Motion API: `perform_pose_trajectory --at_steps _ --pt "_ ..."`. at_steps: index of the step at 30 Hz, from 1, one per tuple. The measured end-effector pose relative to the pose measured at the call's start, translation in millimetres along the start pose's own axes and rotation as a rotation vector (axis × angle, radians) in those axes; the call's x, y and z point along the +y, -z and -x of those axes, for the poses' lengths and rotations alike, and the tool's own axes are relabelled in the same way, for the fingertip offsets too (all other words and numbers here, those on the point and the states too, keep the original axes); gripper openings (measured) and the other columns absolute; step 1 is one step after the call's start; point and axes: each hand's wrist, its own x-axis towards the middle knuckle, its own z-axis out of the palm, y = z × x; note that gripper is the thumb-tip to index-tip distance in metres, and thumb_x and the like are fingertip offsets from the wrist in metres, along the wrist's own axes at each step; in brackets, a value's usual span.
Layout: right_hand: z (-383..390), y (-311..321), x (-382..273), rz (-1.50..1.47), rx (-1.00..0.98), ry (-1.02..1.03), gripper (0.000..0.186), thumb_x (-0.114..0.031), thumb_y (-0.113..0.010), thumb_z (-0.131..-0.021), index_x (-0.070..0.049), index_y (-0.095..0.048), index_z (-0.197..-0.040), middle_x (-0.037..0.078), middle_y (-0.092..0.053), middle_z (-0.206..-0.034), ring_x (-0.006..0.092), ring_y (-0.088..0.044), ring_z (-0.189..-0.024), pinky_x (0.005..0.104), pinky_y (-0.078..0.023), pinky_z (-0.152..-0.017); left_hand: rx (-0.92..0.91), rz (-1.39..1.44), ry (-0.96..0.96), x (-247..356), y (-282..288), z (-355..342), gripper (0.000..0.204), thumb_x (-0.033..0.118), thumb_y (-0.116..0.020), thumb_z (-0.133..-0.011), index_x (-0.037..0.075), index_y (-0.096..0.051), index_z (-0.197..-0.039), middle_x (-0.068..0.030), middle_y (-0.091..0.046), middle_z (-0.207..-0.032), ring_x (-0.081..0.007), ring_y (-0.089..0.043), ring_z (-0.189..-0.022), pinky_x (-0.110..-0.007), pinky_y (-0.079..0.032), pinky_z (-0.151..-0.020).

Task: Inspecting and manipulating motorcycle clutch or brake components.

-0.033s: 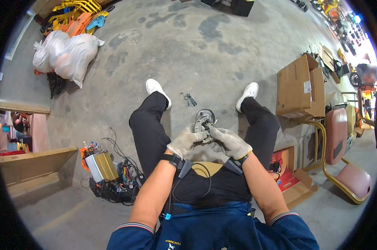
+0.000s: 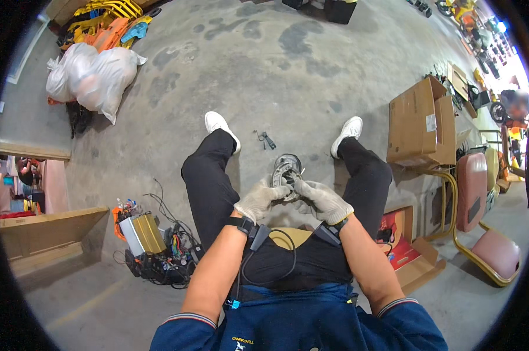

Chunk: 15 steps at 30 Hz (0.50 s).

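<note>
Both of my hands wear pale knit gloves and grip a round metal part [image 2: 286,172] with a curved inner piece, held between my knees. My left hand [image 2: 262,198] has its fingers closed on the part's left side. My right hand [image 2: 317,198] is closed on its right side, thumb and fingers near the middle of it. Some fingertips are hidden against the part. Small dark tools [image 2: 267,141] lie on the floor between my white shoes, just beyond the part.
A pile of electronic units and cables [image 2: 147,234] sits left, beside a wooden board [image 2: 54,231]. White sacks [image 2: 112,76] lie back left. Cardboard boxes [image 2: 410,126], an open red-lined box [image 2: 413,262] and pink-padded chairs [image 2: 472,187] stand right. Vehicle parts [image 2: 475,35] fill the far right.
</note>
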Motion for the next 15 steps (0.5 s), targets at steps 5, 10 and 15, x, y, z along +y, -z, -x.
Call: perform_pose_trajectory --at_steps 5,10,15 --pt "-1.1 -0.3 2.9 -0.087 0.006 0.045 0.038 -0.034 -0.064 -0.106 -0.001 -0.063 -0.123 0.005 -0.070 -0.102 0.0074 -0.066 -0.072 0.0207 -0.057 -0.065 0.004 -0.013 -0.002 -2.6 6.1 -2.5 0.059 0.000 -0.065 -0.096 -0.001 -0.045 -0.152 -0.0103 -0.061 -0.140 -0.0204 -0.061 -0.126 -0.035 -0.049 -0.112" --pt "0.7 0.5 3.2 -0.159 0.023 0.041 0.033 -0.030 -0.062 -0.107 0.000 -0.063 -0.122 0.006 -0.070 -0.102 0.0082 -0.067 -0.071 0.0205 -0.058 -0.064 -0.003 0.010 0.004 -8.3 12.7 -6.6 0.059 -0.001 -0.065 -0.096 -0.001 -0.045 -0.152 -0.0105 -0.061 -0.140 -0.0207 -0.061 -0.126 -0.036 -0.049 -0.111" --pt "0.8 3.1 2.4 -0.180 0.001 0.054 0.037 -0.031 -0.064 -0.106 0.001 -0.062 -0.124 0.007 -0.070 -0.103 0.0110 -0.068 -0.076 0.0225 -0.058 -0.067 -0.017 0.021 -0.013 -10.8 14.4 -6.8 0.061 0.001 -0.067 -0.096 -0.001 -0.044 -0.152 -0.0105 -0.061 -0.139 -0.0204 -0.061 -0.126 -0.035 -0.049 -0.111"
